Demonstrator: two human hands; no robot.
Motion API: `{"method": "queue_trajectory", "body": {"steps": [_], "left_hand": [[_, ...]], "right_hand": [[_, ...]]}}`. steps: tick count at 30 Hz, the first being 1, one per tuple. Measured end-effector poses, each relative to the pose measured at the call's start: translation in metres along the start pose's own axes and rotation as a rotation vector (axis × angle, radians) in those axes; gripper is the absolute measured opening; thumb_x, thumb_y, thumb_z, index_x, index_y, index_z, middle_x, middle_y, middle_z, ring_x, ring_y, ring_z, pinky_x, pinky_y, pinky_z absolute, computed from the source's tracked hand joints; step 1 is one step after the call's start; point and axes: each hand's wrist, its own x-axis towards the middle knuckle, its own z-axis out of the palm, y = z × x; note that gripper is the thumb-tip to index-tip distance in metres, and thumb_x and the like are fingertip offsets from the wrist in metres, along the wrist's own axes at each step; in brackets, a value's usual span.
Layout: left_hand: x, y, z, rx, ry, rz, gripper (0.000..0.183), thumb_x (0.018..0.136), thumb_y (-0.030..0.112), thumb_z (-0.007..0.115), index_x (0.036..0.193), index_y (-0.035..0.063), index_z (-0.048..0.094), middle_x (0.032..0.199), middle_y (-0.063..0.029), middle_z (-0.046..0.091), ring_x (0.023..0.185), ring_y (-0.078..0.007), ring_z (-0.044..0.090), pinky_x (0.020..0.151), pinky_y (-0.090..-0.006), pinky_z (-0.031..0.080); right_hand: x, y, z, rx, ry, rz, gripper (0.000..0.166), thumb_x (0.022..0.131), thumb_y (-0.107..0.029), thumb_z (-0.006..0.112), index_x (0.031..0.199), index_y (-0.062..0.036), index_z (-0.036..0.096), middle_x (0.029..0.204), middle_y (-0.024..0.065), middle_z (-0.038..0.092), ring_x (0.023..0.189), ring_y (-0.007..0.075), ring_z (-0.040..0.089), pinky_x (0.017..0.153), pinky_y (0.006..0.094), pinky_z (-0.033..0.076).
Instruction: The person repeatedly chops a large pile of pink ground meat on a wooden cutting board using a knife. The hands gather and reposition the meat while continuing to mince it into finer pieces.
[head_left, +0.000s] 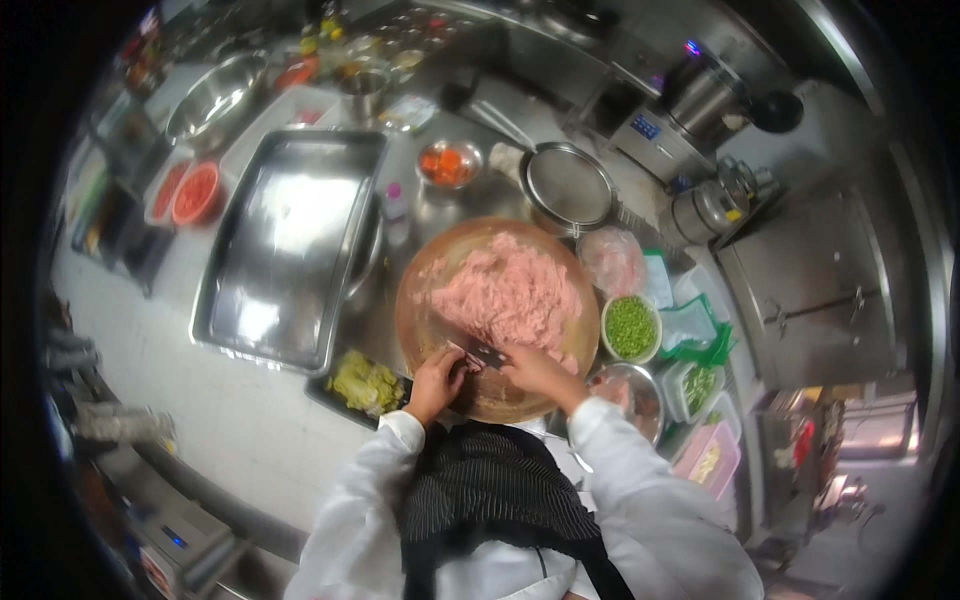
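Observation:
A mound of minced pink meat (517, 289) covers much of a round wooden chopping board (491, 405) right before me. My right hand (544, 373) grips a knife (471, 345); its dark blade lies at the near left edge of the meat. My left hand (437, 381) rests at the board's near left side with curled fingers. Under those fingertips, close to the blade, is a small pale and purplish piece of food (472, 363), too blurred to name. The knife handle is mostly covered by my right hand.
Left of the board lie a large steel tray (277, 247) and a dark tray of yellow-green vegetables (367, 384). To the right are a bowl of chopped greens (631, 328) and a steel bowl (651, 397). Beyond stand a strainer (568, 186) and a bowl of orange pieces (448, 165).

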Motion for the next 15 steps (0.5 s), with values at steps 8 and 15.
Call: {"method": "queue_trajectory", "body": {"steps": [8,15], "left_hand": [[0.041,0.012,-0.032,-0.054,-0.046,-0.167,0.026,0.089,0.015,0.076,0.111,0.0007,0.07,0.102,-0.0183,0.071,0.092,-0.0372,0.07,0.084,-0.0408,0.056],[0.214,0.053,0.015,0.281,-0.216,0.245,0.024,0.092,0.019,0.071,0.112,0.0061,0.072,0.109,-0.0186,0.072,0.093,-0.0372,0.071,0.081,-0.0439,0.056]], "right_hand": [[-0.126,0.114,-0.026,-0.239,0.243,0.116,0.023,0.096,-0.03,0.063,0.108,-0.0099,0.064,0.095,0.0231,0.07,0.09,0.0419,0.07,0.076,0.0554,0.053],[-0.108,0.091,-0.013,-0.156,-0.005,0.087,0.025,0.095,-0.029,0.063,0.113,-0.012,0.067,0.095,0.0189,0.072,0.09,0.0407,0.071,0.074,0.0526,0.056]]}}
